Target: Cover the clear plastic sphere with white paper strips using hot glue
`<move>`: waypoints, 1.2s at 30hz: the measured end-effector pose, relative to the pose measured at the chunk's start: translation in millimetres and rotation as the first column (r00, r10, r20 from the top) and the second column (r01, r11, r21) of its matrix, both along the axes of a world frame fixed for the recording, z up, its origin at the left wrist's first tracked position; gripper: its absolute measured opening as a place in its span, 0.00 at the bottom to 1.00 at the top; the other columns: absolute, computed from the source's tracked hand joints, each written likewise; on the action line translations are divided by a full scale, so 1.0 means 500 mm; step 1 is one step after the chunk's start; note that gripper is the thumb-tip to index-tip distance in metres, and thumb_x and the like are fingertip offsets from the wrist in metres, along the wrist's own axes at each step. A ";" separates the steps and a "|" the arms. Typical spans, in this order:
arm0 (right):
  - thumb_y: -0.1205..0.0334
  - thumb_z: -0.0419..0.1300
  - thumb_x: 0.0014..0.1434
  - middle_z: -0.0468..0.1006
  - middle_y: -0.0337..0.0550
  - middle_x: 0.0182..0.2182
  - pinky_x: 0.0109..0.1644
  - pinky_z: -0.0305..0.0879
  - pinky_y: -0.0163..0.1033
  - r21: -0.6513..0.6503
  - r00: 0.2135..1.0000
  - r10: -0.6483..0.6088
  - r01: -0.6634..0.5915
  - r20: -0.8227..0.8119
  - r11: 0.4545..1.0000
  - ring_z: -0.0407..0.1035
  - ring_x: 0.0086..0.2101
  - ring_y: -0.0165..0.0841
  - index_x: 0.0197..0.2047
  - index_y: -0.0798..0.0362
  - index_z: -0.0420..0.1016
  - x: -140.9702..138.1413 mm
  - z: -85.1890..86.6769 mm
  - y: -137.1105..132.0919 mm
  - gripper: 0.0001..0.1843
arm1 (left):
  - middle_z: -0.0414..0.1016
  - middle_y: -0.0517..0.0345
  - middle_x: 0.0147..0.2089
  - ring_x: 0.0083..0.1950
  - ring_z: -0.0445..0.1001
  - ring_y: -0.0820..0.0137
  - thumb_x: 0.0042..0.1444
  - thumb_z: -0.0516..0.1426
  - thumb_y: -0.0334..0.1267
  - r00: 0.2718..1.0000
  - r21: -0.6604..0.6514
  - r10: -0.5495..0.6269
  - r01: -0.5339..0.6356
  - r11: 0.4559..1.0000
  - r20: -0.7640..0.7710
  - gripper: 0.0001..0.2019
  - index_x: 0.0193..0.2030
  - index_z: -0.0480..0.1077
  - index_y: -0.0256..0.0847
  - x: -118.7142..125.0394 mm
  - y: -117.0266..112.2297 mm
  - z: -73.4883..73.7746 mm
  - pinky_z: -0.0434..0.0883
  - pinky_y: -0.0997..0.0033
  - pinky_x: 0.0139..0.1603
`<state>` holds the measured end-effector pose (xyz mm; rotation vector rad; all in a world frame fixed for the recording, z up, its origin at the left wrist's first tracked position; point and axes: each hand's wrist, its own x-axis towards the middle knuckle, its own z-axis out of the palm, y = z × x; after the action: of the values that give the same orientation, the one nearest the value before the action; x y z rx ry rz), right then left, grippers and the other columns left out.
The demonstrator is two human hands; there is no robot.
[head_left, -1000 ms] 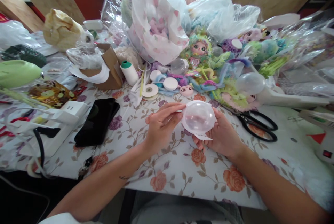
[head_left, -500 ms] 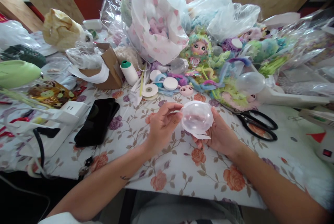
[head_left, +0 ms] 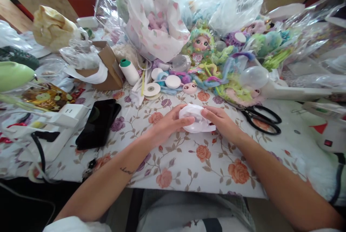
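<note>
A clear, rounded plastic dome (head_left: 195,119) with a white rim or strip around it is held between both hands, just over the flowered tablecloth. My left hand (head_left: 171,123) grips its left side, thumb across the front and fingers behind. On its right side, my right hand (head_left: 218,118) holds on with the thumb on top; its other fingers are partly hidden. A loose white end (head_left: 212,128) sticks out at the lower right of the dome. Past the hands lie a small doll face (head_left: 189,87), a white disc (head_left: 173,81) and a ribbon spool (head_left: 151,89).
Black-handled scissors (head_left: 263,119) lie to the right, near a glue gun (head_left: 327,125). Black phones (head_left: 97,123) and a white power strip (head_left: 45,145) are at left. Behind stand a thread cone (head_left: 129,72), a cardboard box (head_left: 109,68), a doll (head_left: 201,44) and plastic bags (head_left: 159,19).
The dome has been tilted so its white rim now faces up more. Both hands have closed in around it, the left thumb coming over the front. The view has shifted slightly.
</note>
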<state>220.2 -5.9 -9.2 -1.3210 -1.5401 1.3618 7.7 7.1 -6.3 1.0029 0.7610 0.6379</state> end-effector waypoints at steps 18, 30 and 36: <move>0.69 0.61 0.62 0.80 0.46 0.34 0.33 0.72 0.37 0.852 0.906 -0.276 -0.149 0.322 0.502 0.74 0.30 0.32 0.46 0.55 0.77 -0.015 -0.036 -0.036 0.09 | 0.78 0.48 0.51 0.50 0.77 0.62 0.60 0.62 0.39 0.897 -0.228 0.336 -0.277 0.933 0.287 0.14 0.50 0.74 0.37 -0.009 0.023 0.011 0.77 0.56 0.53; 0.72 0.58 0.63 0.81 0.55 0.41 0.37 0.76 0.41 0.849 0.803 -0.292 -0.448 0.519 0.279 0.78 0.36 0.39 0.55 0.60 0.70 -0.043 -0.042 -0.043 0.17 | 0.77 0.53 0.44 0.45 0.77 0.64 0.53 0.67 0.42 0.896 -0.202 0.331 -0.280 0.939 0.296 0.21 0.51 0.71 0.36 -0.009 0.014 0.013 0.75 0.63 0.47; 0.71 0.57 0.62 0.81 0.52 0.42 0.36 0.76 0.41 0.843 0.796 -0.292 -0.455 0.529 0.286 0.77 0.35 0.38 0.56 0.55 0.70 -0.041 -0.041 -0.043 0.18 | 0.78 0.52 0.43 0.46 0.77 0.63 0.53 0.67 0.42 0.901 -0.199 0.329 -0.280 0.939 0.284 0.20 0.51 0.71 0.37 -0.009 0.011 0.014 0.74 0.64 0.46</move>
<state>199.5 -27.4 -29.8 -0.7897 -2.3015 -0.2777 3.3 12.5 0.9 0.6214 0.6772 0.9709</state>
